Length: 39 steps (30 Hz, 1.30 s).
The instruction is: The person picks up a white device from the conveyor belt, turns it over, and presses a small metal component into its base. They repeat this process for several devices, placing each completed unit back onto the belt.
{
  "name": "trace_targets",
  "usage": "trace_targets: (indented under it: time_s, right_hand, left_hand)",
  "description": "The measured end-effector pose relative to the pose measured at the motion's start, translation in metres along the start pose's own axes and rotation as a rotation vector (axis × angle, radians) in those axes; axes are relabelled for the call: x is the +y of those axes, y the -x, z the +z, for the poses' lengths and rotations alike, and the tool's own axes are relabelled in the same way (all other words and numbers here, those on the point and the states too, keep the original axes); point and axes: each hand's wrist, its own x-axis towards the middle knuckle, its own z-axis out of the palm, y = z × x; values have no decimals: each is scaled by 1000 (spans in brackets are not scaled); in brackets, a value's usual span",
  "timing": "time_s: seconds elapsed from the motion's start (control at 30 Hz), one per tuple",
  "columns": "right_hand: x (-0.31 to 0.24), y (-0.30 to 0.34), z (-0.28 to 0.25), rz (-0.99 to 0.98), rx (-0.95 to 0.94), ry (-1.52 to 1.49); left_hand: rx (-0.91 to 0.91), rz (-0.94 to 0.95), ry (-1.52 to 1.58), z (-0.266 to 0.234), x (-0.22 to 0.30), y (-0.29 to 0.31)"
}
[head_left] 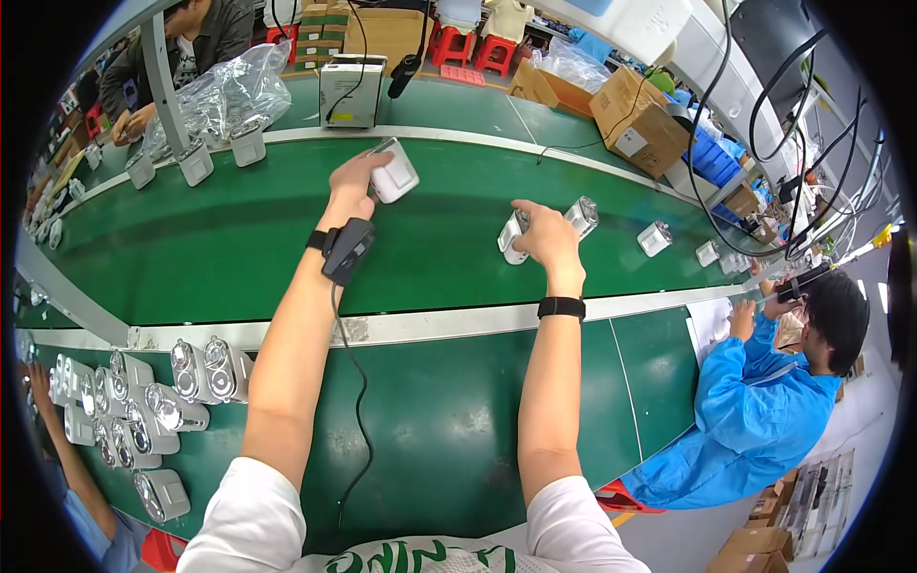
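Note:
Over the far side of the green conveyor belt [430, 239], my left hand [353, 183] is closed on the edge of a white rounded housing [397, 174], its pale face turned up. My right hand [549, 237] reaches onto the belt, with its fingers round a white housing with a shiny, clear-looking top [512, 244]. Just beyond that hand stands a similar housing [582, 216], partly hidden by it; whether they touch I cannot tell. A black device [348, 250] with a cable is strapped to my left wrist, and a black band [562, 307] circles the right.
Several white housings with round silvery ends [162, 406] crowd the near bench at left. More housings [654, 239] sit along the belt at right and far left [196, 165]. A metal rail [430, 327] divides belt from bench. A co-worker in blue [764, 392] sits at right.

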Motion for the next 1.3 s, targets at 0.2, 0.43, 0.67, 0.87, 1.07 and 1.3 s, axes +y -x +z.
trace_targets:
  time_s: [0.2,0.43,0.67,0.87,1.07,1.3]
  right_hand:
    - [-12,7,-22,-78,236,-103]
    - [-123,10,2,-319,148,-1207]
    - [-139,33,-26,-433,275,-1048]
    - [-146,45,-34,-466,185,-879]
    - [-159,47,-27,-574,409,-750]
    - [-164,43,-8,-710,693,-716]
  left_hand:
    - [-231,-209,400,25,15,67]
    - [-281,901,-498,41,1,84]
    - [-744,345,8,15,33,81]
    - [-642,154,64,14,51,92]
    - [-507,422,49,13,50,95]
    - [-439,488,162,16,59,105]
